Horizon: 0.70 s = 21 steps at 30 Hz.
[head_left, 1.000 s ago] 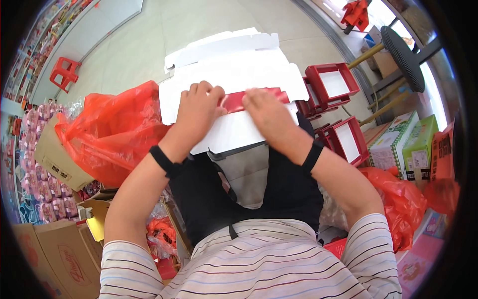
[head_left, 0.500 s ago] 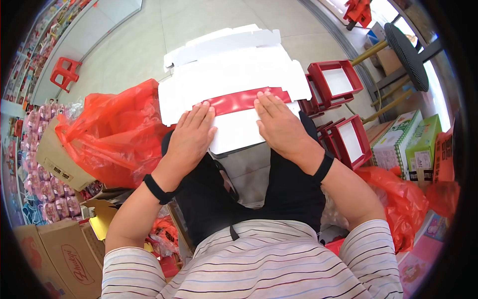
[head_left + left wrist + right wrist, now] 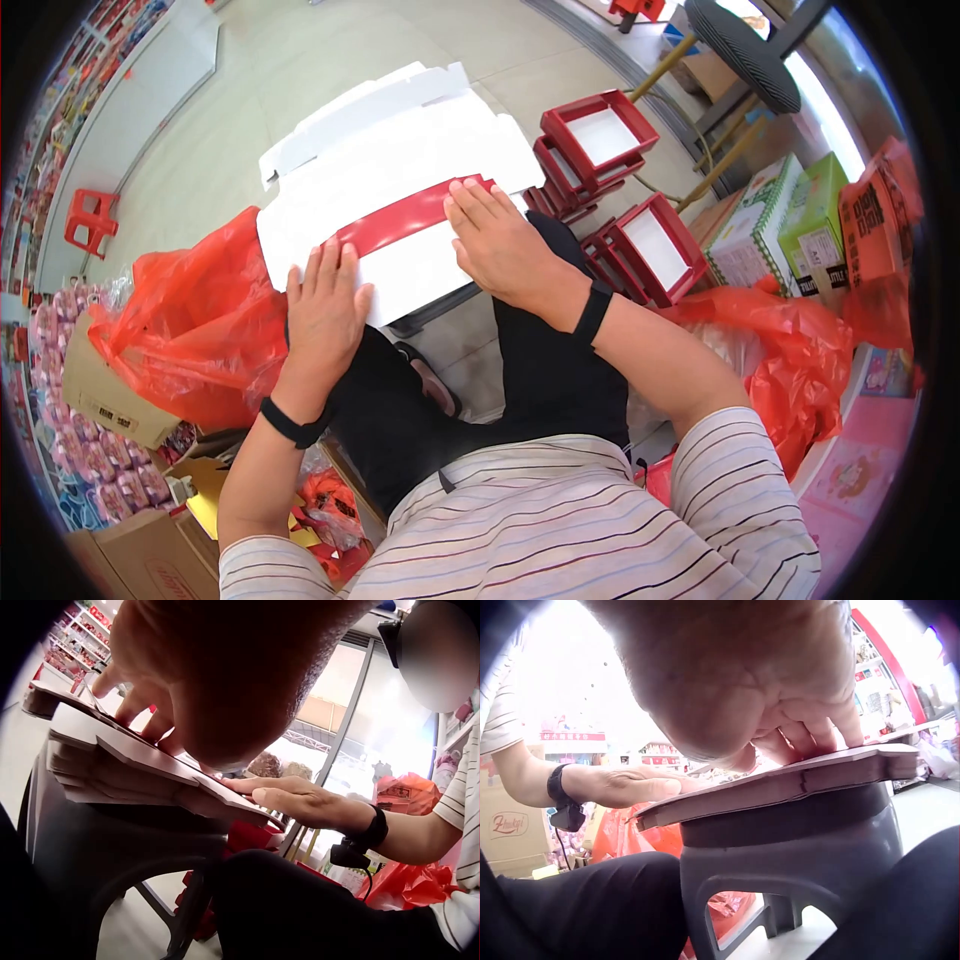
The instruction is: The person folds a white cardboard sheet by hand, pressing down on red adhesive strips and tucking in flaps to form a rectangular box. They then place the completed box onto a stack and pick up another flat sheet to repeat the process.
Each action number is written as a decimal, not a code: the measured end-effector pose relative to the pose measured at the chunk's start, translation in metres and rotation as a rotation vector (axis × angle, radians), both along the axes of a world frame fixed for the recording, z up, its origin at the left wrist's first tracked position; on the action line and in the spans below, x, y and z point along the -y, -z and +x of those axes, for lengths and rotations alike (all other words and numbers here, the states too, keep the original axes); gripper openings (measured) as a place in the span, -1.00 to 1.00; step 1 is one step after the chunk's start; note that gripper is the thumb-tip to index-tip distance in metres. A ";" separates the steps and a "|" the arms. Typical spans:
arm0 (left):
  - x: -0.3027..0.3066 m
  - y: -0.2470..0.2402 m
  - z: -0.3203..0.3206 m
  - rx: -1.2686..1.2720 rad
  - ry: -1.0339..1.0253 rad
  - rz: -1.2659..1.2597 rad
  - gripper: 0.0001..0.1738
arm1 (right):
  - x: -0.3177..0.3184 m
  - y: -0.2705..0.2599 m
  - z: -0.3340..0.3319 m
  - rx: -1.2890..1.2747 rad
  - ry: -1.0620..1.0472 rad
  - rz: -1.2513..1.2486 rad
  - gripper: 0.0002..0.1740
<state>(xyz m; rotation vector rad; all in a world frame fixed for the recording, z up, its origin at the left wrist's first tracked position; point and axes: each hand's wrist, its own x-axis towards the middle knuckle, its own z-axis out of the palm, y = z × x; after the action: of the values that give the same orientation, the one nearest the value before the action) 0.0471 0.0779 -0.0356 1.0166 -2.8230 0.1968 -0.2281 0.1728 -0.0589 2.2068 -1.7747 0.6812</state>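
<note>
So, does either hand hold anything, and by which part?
Nothing is gripped: left hand presses flat on the white cardboard, right hand at its red strip.

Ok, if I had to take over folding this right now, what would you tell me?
Left hand: flat, pressing the white cardboard sheet near the red flap's left end.
Right hand: flat, pressing the flap's right end.
The sheet tops a stack on the grey stool.
Done: red flap folded down flat.
Left: probably the other flaps; finished red boxes sit to the right.
</note>
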 end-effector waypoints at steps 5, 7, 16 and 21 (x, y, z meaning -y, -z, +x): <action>0.014 -0.017 -0.008 -0.059 0.021 0.037 -0.46 | 0.001 0.003 0.001 0.029 0.052 0.018 -0.46; 0.019 -0.025 -0.029 -0.138 0.057 0.069 -0.43 | 0.004 0.003 0.001 0.072 0.046 0.037 -0.48; 0.041 -0.043 -0.074 -0.213 0.142 0.264 -0.73 | -0.009 -0.022 -0.056 0.156 0.100 -0.061 -0.40; 0.065 -0.052 -0.044 -0.290 0.305 -0.084 -0.74 | -0.017 -0.030 -0.085 0.126 0.106 -0.061 -0.21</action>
<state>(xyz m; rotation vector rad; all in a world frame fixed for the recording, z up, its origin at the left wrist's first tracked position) 0.0028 0.0127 0.0163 0.5368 -2.6316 0.1210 -0.3135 0.1898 -0.0286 2.0546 -1.8884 0.8553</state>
